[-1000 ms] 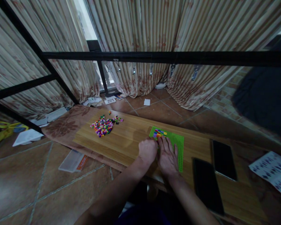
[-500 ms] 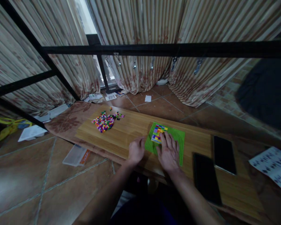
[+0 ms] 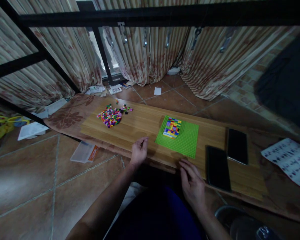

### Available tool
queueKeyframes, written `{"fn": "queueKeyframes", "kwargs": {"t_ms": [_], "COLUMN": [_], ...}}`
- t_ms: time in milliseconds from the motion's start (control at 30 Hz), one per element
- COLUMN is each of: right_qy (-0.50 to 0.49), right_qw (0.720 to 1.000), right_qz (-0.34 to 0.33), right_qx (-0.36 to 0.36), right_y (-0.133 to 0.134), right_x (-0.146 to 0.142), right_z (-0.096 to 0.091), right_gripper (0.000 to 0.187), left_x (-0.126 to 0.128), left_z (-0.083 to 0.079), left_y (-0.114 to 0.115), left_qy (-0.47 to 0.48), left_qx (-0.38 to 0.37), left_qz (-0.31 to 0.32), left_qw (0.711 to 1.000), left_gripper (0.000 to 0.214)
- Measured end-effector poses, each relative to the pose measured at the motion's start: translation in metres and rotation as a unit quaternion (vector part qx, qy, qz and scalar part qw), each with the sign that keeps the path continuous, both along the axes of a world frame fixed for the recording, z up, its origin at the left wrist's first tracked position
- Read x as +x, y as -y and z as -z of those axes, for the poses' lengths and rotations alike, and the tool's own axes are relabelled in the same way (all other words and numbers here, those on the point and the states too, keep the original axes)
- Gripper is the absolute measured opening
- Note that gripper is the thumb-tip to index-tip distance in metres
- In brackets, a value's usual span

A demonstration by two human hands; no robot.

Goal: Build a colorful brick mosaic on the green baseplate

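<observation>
A green baseplate lies on the wooden board, with a patch of coloured bricks built on its far left corner. A pile of loose coloured bricks sits at the board's far left. My left hand rests at the board's near edge, left of the baseplate, its fingers loosely curled and nothing visible in them. My right hand hovers below the near edge, off the baseplate, fingers relaxed and slightly apart, holding nothing.
Two dark phones lie right of the baseplate. A printed sheet is at the far right. Black metal bars cross overhead. Papers and a clear plastic box lie on the tiled floor.
Both hands have pulled back from the baseplate toward me; the right hand has left the plate and dropped below the board's edge. The view has tilted downward.
</observation>
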State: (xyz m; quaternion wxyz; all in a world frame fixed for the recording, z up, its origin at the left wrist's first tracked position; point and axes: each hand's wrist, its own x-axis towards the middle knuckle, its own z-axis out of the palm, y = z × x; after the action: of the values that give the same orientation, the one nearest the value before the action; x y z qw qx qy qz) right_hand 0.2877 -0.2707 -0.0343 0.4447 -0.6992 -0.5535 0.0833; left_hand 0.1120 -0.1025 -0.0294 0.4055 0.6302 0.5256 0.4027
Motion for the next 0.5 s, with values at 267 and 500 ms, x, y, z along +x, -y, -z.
{"fn": "queueKeyframes", "kwargs": {"t_ms": [267,500], "right_qy": [-0.056,-0.065], "right_qw": [0.997,0.980], "right_qz": [0.036,0.167], "right_qx": [-0.025,-0.082], "right_y": [0.023,0.069], "right_x": [0.001,0.009], "right_z": [-0.012,0.037], "right_gripper": [0.024,0.034], "left_x": [-0.002,-0.003], "left_z": [-0.003,-0.006], "left_y": [0.008,0.011], "left_qy": [0.014,0.009], "left_qx": [-0.009,-0.026], "left_qz": [0.013,0.008], "left_qw": [1.000,1.000], "left_gripper": [0.027,0.028]}}
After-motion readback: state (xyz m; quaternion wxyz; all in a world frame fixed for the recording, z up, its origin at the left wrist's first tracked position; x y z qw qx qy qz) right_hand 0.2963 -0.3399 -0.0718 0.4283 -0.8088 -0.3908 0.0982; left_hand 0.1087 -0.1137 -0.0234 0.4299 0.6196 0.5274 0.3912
